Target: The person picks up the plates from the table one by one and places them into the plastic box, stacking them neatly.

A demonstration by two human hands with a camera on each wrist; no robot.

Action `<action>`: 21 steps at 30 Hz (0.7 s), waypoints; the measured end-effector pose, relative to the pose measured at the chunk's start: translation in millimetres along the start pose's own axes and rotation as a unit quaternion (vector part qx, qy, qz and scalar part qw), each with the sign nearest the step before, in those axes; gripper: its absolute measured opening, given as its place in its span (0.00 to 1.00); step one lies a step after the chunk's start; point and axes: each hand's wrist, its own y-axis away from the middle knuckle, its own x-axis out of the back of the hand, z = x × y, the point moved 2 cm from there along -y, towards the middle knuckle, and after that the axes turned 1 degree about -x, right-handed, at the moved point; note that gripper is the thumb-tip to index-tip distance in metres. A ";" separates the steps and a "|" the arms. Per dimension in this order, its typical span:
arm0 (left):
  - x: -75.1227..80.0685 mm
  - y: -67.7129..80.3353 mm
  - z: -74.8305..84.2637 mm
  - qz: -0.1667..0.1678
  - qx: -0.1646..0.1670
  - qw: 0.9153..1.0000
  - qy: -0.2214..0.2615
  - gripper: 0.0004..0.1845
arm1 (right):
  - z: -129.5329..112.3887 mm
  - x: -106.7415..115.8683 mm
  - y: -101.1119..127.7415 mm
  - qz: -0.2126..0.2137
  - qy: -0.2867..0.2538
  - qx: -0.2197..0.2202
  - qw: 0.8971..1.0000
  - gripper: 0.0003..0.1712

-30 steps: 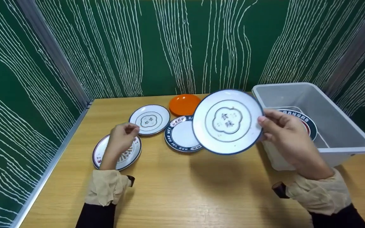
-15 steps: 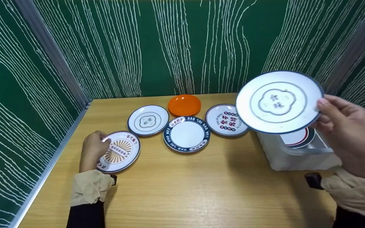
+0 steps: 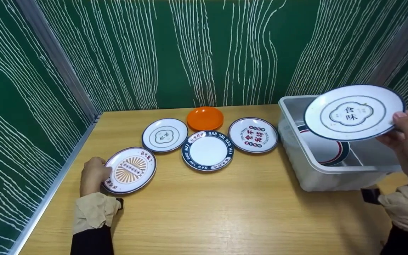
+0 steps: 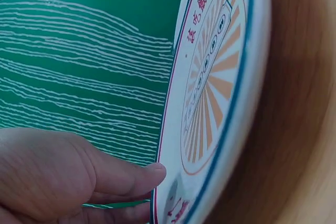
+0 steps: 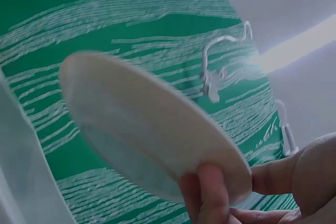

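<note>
My right hand (image 3: 404, 124) pinches a white plate with a blue rim (image 3: 354, 112) by its right edge, thumb on top. It holds the plate in the air, tilted, above the grey plastic bin (image 3: 298, 166). The right wrist view shows that plate's pale underside (image 5: 152, 129) with my fingers (image 5: 210, 195) on its edge. My left hand (image 3: 92, 174) sits at the left edge of a sunburst plate (image 3: 131, 170) on the table. In the left wrist view my thumb (image 4: 149, 174) lies on the sunburst plate's rim (image 4: 210, 108) and a finger lies under it.
On the wooden table (image 3: 225, 212) lie a white plate with a blue ring (image 3: 165, 134), an orange plate (image 3: 205, 118), a navy-banded plate (image 3: 207, 150) and a plate with red characters (image 3: 253, 134). Another plate (image 3: 326, 152) leans inside the bin. Green patterned walls enclose the table.
My right hand has carried the white plate from the table's middle to the right, over the bin. My left hand has dropped back and left to the sunburst plate's rim.
</note>
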 end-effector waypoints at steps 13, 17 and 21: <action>5.4 3.2 -12.4 -0.002 -0.014 1.000 -0.008 0.24 | 24.6 0.3 -17.4 0.006 0.149 -0.034 0.988 0.26; 12.1 7.0 -11.7 -0.008 0.004 1.000 0.015 0.24 | 28.3 -6.5 -16.7 0.013 0.280 -0.044 0.959 0.32; 20.4 11.3 -6.4 -0.009 0.005 1.000 0.021 0.25 | 31.7 -12.8 -15.6 0.016 0.339 -0.050 0.939 0.33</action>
